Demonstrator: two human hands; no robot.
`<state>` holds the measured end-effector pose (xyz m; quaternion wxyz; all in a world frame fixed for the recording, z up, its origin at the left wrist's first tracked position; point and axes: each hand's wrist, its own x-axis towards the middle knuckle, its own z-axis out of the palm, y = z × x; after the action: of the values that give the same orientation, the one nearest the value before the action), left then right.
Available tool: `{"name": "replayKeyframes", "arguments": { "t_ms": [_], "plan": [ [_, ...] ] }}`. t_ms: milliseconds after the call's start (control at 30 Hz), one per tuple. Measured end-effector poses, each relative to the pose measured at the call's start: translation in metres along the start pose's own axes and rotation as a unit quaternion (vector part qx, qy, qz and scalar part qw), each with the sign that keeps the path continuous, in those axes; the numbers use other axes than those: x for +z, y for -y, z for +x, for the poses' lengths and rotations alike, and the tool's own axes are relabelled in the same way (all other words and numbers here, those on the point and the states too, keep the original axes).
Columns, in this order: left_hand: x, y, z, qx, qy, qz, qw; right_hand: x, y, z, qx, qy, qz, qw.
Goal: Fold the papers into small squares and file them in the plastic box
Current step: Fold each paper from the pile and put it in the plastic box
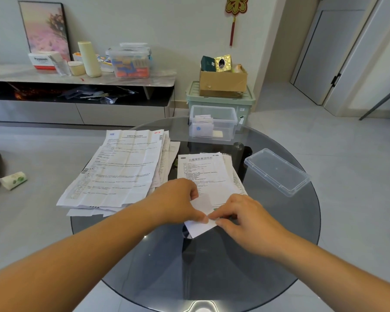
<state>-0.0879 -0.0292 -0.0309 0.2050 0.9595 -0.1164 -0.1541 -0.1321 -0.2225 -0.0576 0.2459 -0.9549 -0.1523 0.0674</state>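
While the left hand point(178, 199) and the right hand point(241, 219) meet over the middle of the round glass counter point(234, 273), they pinch one small folded paper point(200, 229) between them. The fingers point(222, 215) are curled onto its edges. Just behind it lies a short stack point(200, 172) of printed sheets, and a larger stack point(122, 167) lies to the left. At the far edge stands the clear box point(229, 131), open, with several folded squares point(202, 124) in its left part. Its lid point(277, 171) rests apart, on the right.
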Motion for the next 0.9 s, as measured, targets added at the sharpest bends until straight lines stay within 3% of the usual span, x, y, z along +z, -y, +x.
{"name": "replayKeyframes", "arguments": {
  "t_ms": [167,533,667,767,900],
  "plan": [
    [-0.005,0.001,-0.005,0.008,-0.021,-0.085,0.996,-0.005,-0.006,-0.005,-0.011,-0.002,0.014,1.000],
    [-0.002,-0.009,-0.026,-0.073,0.070,-0.333,0.938,0.000,0.004,-0.022,-0.079,-0.015,-0.051,0.995],
    [-0.002,-0.007,-0.029,-0.058,0.098,-0.272,0.956,0.000,0.002,-0.025,-0.069,-0.025,-0.027,0.997],
    [0.001,-0.004,-0.035,0.000,0.102,-0.158,0.982,-0.001,0.001,-0.026,-0.062,-0.017,-0.020,0.998],
    [0.008,0.001,-0.037,0.058,0.038,-0.017,0.997,-0.003,-0.001,-0.019,-0.018,-0.019,0.000,1.000]
  ]
}}
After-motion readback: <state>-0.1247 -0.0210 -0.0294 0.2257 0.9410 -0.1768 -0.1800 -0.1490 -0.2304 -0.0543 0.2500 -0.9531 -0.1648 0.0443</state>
